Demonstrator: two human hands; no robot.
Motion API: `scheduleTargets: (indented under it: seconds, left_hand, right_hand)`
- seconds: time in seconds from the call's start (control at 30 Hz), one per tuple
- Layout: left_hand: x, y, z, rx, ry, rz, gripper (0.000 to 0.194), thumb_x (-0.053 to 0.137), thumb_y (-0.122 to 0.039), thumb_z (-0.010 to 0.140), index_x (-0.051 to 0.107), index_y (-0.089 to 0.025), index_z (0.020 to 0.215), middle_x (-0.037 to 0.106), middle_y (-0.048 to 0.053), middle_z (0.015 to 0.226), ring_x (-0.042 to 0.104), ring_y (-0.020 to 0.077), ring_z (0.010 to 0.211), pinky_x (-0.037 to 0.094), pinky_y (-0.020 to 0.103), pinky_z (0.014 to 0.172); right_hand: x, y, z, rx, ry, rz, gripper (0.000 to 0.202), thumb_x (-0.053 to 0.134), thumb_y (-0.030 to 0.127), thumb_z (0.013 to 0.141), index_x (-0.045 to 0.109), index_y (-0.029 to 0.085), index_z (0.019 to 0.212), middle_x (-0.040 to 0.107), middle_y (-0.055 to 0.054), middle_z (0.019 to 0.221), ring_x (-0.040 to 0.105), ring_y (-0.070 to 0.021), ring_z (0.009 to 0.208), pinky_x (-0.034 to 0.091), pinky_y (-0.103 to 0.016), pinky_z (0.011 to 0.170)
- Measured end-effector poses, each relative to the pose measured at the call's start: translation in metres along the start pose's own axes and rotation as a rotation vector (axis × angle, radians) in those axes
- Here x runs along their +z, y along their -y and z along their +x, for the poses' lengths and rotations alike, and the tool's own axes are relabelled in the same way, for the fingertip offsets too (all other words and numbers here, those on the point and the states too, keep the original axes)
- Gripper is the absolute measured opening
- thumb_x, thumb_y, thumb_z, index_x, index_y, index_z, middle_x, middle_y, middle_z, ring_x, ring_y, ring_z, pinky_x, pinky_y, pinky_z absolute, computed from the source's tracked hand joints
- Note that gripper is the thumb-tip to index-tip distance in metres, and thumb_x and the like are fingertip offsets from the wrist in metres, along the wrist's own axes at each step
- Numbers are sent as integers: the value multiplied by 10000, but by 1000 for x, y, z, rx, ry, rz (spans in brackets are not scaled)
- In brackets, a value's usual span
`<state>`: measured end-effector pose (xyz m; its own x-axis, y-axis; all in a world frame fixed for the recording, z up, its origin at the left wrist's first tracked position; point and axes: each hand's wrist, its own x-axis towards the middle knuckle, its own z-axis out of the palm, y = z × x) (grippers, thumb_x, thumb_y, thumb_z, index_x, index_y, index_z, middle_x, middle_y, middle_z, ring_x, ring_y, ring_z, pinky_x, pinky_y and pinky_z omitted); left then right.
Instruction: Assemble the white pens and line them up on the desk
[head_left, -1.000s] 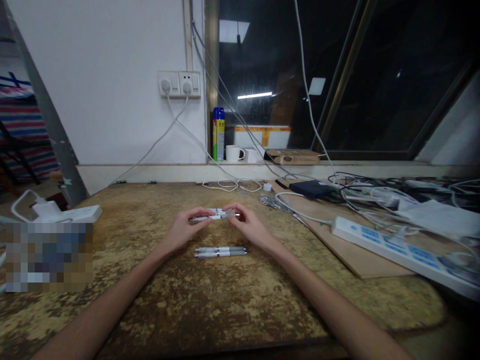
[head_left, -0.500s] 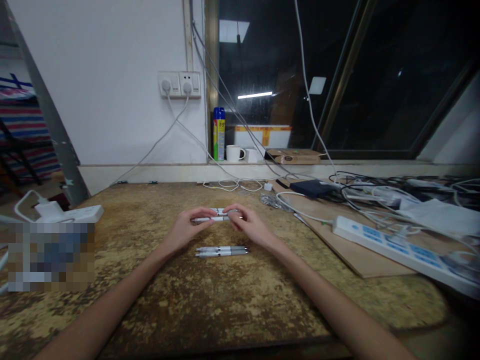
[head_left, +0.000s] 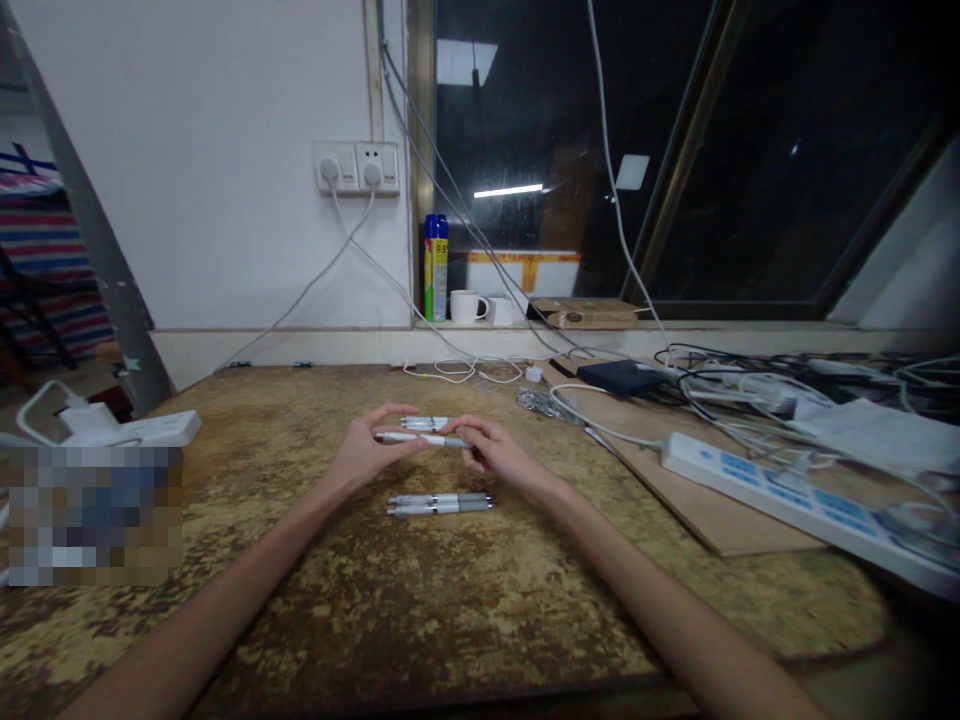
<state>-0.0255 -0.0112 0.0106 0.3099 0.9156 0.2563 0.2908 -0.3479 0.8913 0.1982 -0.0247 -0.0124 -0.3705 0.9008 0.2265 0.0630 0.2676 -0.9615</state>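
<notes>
In the head view, a white pen with a grey grip (head_left: pixel 420 438) is held level above the table. My right hand (head_left: pixel 491 455) pinches its grey end between thumb and fingers. Around the pen's other end curves my left hand (head_left: pixel 361 452), open, its index finger raised off the pen and its thumb along the near side, seemingly against it. Just behind lie more white pens (head_left: pixel 421 423), partly hidden by my right fingers. Closer to me, a pair of similar pens (head_left: pixel 441 504) rests side by side on the worn table (head_left: pixel 420 610).
A white power strip (head_left: pixel 757 490) lies on a brown board (head_left: pixel 697 515) at right, with tangled cables (head_left: pixel 750 385) behind it. Another power strip (head_left: pixel 169 428) is at left. A spray can (head_left: pixel 436 270) and a mug (head_left: pixel 468 306) stand on the sill.
My left index finger has lifted away from the pen, and the left hand has opened wider. More of the pens behind now shows. The right hand keeps its pinch.
</notes>
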Motion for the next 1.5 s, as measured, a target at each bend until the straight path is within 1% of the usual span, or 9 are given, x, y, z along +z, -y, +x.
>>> scheduleTargets:
  seconds: [0.17,0.33,0.47,0.6,0.73,0.87,0.97,1.17,1.5]
  left_hand:
    - [1,9,5,-56,-34,-262,468,762,-501,757,641,-179,1076,748,101,1116,699,238,1027,559,332,842]
    - [3,10,4,-59,34,-259,438,735,-497,790,665,-191,1094,734,94,1135,688,233,1014,571,307,776]
    - [6,9,1,-33,110,-217,458,734,-508,788,692,-186,1112,718,95,1165,689,236,956,581,312,729]
    - [6,10,2,-26,110,-291,476,738,-511,786,679,-192,1134,703,84,1172,682,233,922,601,328,686]
    - [-1,18,8,-14,-22,-344,451,670,-504,846,629,-187,1164,701,99,1181,667,234,994,600,352,764]
    - [-10,34,14,-16,-135,-216,421,648,-470,852,599,-165,1137,721,124,1127,672,227,924,580,325,691]
    - [-12,41,14,69,-126,-15,351,611,-426,875,618,-174,1119,738,102,1083,680,218,880,555,311,691]
    - [-10,39,9,183,-107,293,270,543,-353,903,674,-199,1082,753,61,1004,691,221,919,531,324,778]
    - [-10,39,7,198,-86,377,252,510,-289,903,680,-209,1071,759,36,974,696,202,877,519,305,757]
  right_hand:
    - [9,-10,0,6,87,3,318,545,374,920,603,223,1194,706,-23,820,646,-166,720,491,-272,636]
    - [16,-5,12,-117,-160,-19,305,557,416,933,641,248,1174,704,-50,1080,652,-186,953,517,-310,820]
    - [25,10,25,-222,-169,2,291,557,468,925,694,232,1028,701,-28,1063,619,-198,1055,465,-320,942]
    - [32,25,37,-201,-191,73,357,598,527,877,701,188,836,686,-31,857,612,-204,914,458,-326,880]
    - [24,36,41,-143,-275,525,214,649,413,872,671,201,889,641,-13,830,597,-171,847,474,-302,820]
    - [9,41,33,-103,-212,944,29,605,224,897,609,211,872,437,50,613,440,-111,558,452,-235,607]
    - [2,40,25,-60,-210,1110,217,471,313,973,555,205,804,330,54,565,337,-117,496,391,-226,496]
    - [-1,35,15,-31,-199,1165,301,417,418,976,499,210,774,296,50,574,321,-127,503,386,-231,486]
    - [-7,33,15,-123,-224,1149,226,424,371,946,530,216,821,299,47,587,322,-138,514,382,-246,503]
